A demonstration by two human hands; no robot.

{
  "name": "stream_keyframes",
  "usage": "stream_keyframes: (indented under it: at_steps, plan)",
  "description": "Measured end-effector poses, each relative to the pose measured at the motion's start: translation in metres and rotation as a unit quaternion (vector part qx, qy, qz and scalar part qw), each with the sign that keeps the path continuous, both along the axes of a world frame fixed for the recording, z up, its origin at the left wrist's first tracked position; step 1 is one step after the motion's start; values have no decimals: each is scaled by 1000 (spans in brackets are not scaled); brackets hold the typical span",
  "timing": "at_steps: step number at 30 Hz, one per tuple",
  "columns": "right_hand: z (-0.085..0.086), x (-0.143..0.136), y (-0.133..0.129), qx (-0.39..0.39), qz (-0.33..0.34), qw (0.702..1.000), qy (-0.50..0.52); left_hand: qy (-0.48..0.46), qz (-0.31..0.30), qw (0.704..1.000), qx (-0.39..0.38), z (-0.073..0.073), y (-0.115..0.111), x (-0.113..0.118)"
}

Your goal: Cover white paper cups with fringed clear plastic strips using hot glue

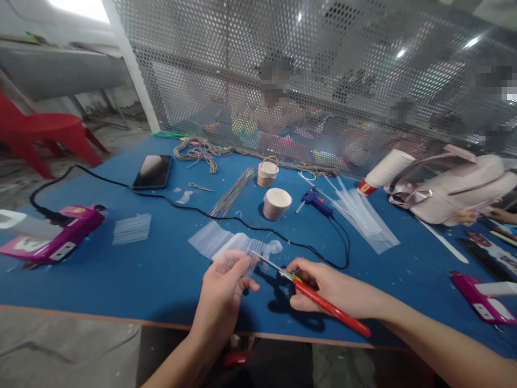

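Note:
My left hand point(228, 288) pinches a translucent striped strip point(238, 249) between thumb and fingers, low over the blue table. My right hand point(319, 285) is wrapped round pliers or scissors with red handles point(327, 304); their metal tip points left and touches or overlaps the strip near my left fingertips. Beyond my left hand lies another striped sheet point(210, 237). Past my hands stand a wrapped paper cup point(277, 205) and a smaller cup with a twine handle point(267, 173). A blue glue gun point(317, 201) rests to their right.
A black cable point(194, 207) crosses the table point(121, 285) from a purple power strip point(68, 237). Also there: a phone point(153, 171), thin wires point(232, 194), clear strips point(363, 215), stacked cups point(385, 171) and a pink bag point(464, 186). Behind a perforated screen point(194, 70), people show dimly.

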State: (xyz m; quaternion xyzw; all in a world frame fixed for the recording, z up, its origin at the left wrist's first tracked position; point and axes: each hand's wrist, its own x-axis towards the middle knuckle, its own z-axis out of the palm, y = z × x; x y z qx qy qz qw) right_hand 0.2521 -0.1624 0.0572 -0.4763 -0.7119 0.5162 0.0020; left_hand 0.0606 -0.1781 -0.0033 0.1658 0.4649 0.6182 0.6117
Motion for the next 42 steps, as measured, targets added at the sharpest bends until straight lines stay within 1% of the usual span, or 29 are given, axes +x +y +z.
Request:
stream_keyframes:
  at_steps: [3, 6, 10, 17, 28, 34, 38, 42]
  plan:
    - [2, 1, -1, -9, 1, 1000, 6, 6, -18, 1000, -6, 3, 1, -2]
    - [4, 0, -1, -7, -2, 1000, 3, -7, -19, 1000, -7, 4, 2, -3]
    - [4, 0, 4, -1, 3, 1000, -5, -26, -15, 1000, 5, 1, 1, -1]
    - [2, -1, 8, -1, 9, 1000, -11, -37, -26, 999, 14, -4, 0, 2]
    - [2, -2, 7, -3, -1, 1000, -1, -39, -16, 999, 16, -3, -1, 5]
    - [2, -1, 6, -11, -8, 1000, 7, -35, -24, 999, 21, -2, -2, 5]
    - [1, -1, 6, -8, -16, 1000, 21, -44, -14, 999, 18, 0, -2, 5]
    - [0, 0, 7, -22, -17, 999, 24, -47, -5, 999, 10, 1, -2, 5]
